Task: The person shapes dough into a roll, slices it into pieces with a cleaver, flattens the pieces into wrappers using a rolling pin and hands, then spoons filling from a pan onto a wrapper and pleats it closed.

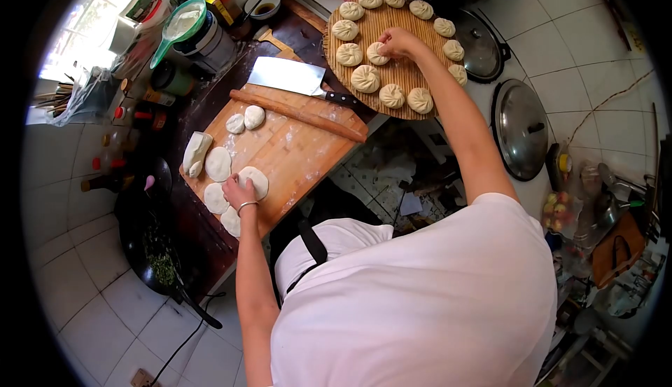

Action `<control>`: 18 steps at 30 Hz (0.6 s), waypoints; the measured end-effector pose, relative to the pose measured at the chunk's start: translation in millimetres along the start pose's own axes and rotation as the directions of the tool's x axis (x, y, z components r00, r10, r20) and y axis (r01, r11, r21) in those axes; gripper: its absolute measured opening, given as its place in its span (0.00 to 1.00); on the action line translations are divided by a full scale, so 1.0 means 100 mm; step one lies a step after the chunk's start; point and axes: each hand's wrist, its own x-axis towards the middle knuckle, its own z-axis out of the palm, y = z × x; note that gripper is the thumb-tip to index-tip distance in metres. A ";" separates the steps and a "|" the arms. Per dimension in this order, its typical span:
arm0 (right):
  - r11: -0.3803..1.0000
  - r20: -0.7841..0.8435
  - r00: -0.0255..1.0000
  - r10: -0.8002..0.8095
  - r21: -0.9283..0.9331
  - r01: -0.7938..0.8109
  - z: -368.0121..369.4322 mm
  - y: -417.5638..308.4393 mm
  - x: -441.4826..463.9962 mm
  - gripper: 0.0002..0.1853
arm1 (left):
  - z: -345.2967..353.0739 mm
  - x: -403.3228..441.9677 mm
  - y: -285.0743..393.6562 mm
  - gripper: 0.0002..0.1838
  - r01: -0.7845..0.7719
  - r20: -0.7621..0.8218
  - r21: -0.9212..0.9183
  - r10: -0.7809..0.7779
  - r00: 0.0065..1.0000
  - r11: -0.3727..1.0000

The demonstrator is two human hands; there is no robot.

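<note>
My right hand (399,42) reaches across to a round slatted bamboo tray (402,72). Its fingers are pinched at the top of a pleated bun (378,53), which sits among several others on the tray. Over the wooden board (294,156), my left hand (240,192) has its fingers curled at the edge of a flat round dough wrapper (255,182). More wrappers (218,164) lie close to that hand, beside a thick dough log (197,153). Two small dough pieces (254,116) rest farther up the board.
A rolling pin (297,115) and a cleaver (287,76) lie along the board's far side. Two pan lids (519,128) are right of the tray. A black wok (143,247) with chopped greens stands at left. Bottles and tubs (206,44) crowd the back left.
</note>
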 end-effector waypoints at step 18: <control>0.759 -0.236 0.922 -0.307 0.524 0.387 0.75 -0.53 -1.42 0.12 | -0.12 -0.03 -0.26 0.17 0.257 0.376 -0.696 0.035 0.926 0.670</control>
